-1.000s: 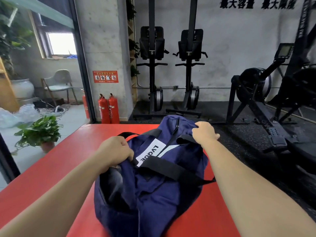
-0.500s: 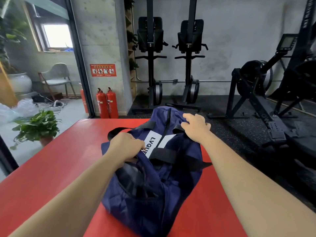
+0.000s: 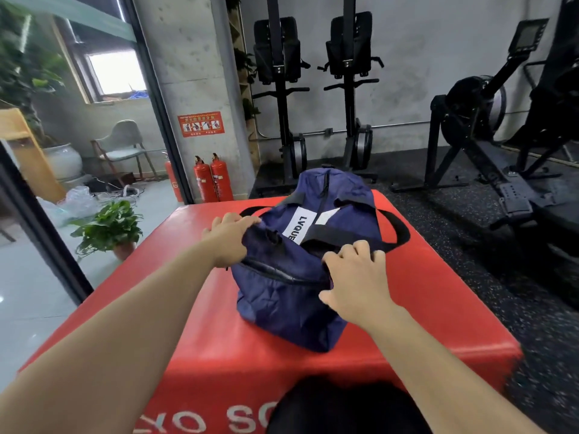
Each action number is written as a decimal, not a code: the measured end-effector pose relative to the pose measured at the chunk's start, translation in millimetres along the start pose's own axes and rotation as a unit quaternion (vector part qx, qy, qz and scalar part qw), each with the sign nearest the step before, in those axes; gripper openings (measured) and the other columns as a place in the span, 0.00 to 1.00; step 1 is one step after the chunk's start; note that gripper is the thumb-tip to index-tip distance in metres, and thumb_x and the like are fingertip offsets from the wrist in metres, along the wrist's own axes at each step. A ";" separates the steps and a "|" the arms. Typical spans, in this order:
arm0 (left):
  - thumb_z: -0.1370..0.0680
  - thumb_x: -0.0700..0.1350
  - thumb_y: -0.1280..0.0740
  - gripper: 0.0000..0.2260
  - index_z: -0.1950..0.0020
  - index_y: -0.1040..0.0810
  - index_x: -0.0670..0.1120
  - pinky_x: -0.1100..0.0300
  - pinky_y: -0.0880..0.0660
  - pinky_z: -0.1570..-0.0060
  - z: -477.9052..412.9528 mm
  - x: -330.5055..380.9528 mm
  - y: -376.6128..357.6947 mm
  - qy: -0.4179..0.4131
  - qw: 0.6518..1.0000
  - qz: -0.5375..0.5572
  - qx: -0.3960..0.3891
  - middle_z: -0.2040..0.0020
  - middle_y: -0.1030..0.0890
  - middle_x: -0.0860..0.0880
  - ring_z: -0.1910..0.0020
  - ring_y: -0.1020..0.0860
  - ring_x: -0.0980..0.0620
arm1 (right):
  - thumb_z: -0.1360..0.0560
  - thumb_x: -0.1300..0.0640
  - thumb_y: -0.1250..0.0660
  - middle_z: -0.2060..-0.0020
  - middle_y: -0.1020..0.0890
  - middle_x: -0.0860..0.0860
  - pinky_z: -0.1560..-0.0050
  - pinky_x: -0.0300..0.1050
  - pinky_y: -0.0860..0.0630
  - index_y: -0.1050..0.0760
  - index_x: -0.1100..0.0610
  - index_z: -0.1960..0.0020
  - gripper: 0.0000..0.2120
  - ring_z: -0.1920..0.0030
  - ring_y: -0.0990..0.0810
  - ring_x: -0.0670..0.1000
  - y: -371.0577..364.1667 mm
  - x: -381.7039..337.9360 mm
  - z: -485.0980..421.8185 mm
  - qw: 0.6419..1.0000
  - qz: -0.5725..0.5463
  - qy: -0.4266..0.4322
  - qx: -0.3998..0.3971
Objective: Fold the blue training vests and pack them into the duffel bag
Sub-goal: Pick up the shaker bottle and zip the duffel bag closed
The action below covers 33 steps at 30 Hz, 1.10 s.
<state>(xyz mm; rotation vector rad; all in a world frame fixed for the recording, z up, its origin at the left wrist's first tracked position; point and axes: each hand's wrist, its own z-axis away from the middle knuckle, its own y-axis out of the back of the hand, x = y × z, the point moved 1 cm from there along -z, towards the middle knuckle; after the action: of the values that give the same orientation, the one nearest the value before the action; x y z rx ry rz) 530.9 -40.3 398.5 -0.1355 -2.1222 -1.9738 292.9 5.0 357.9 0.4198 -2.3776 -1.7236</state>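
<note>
A navy duffel bag [image 3: 291, 296] with a white label and black straps lies in the middle of a red padded plyo box [image 3: 407, 324]. My left hand [image 3: 230, 238] grips the bag's left end, fingers curled round the fabric. My right hand [image 3: 354, 283] clutches the near right edge by the zip opening, fingers bent over it. Beyond the box stand two red fire extinguishers [image 3: 213, 178] and a potted plant [image 3: 109, 227].

one view only, wide-angle camera on my head, facing forward and tilted down along both forearms. my left hand [image 3: 228, 238] and right hand [image 3: 355, 278] show mid-frame, close up, on the navy duffel bag [image 3: 282, 302] atop the red padded box [image 3: 432, 314]. upright rowing machines [image 3: 277, 57] against the far wall fill the top; frame edges bend.
</note>
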 end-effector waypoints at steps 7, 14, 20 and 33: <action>0.33 0.48 0.32 0.10 0.65 0.33 0.54 0.48 0.26 0.48 2.6 -2.7 -1.8 -0.044 0.998 -0.016 -0.038 0.62 0.26 0.53 0.54 0.25 0.43 | 0.31 0.52 0.28 0.54 0.18 0.48 0.52 0.51 0.44 0.21 0.50 0.52 0.08 0.43 0.28 0.57 -10.2 21.9 -14.0 0.993 0.063 -0.041 0.090; 0.25 0.51 0.31 0.17 0.67 0.33 0.46 0.53 0.34 0.61 -5.3 36.1 -9.7 -0.133 0.989 0.034 -0.047 0.69 0.33 0.51 0.65 0.34 0.48 | 0.25 0.54 0.35 0.47 0.20 0.50 0.44 0.52 0.40 0.22 0.48 0.46 0.09 0.39 0.33 0.57 -7.6 86.3 -51.7 0.984 0.123 -0.104 0.081; 0.21 0.54 0.34 0.22 0.69 0.38 0.46 0.54 0.39 0.65 -17.9 62.0 -31.1 -0.133 0.981 0.138 -0.012 0.70 0.38 0.49 0.69 0.39 0.52 | 0.24 0.57 0.37 0.46 0.20 0.52 0.42 0.52 0.38 0.24 0.52 0.46 0.09 0.38 0.33 0.57 -19.4 115.4 -71.5 0.985 0.095 -0.135 0.058; 0.21 0.53 0.33 0.23 0.69 0.36 0.42 0.55 0.42 0.66 -6.7 83.9 -40.0 -0.086 0.967 0.229 0.070 0.70 0.40 0.45 0.69 0.41 0.49 | 0.35 0.37 0.37 0.63 0.21 0.42 0.50 0.49 0.40 0.23 0.47 0.58 0.15 0.52 0.27 0.50 -49.3 -3.4 23.2 0.938 -0.201 -0.084 0.271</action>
<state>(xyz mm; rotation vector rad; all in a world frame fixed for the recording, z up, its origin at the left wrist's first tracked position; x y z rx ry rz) 441.3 -58.2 379.9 -0.7239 -2.0828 -1.5865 295.2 12.7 303.9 0.9250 -3.0563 -1.2286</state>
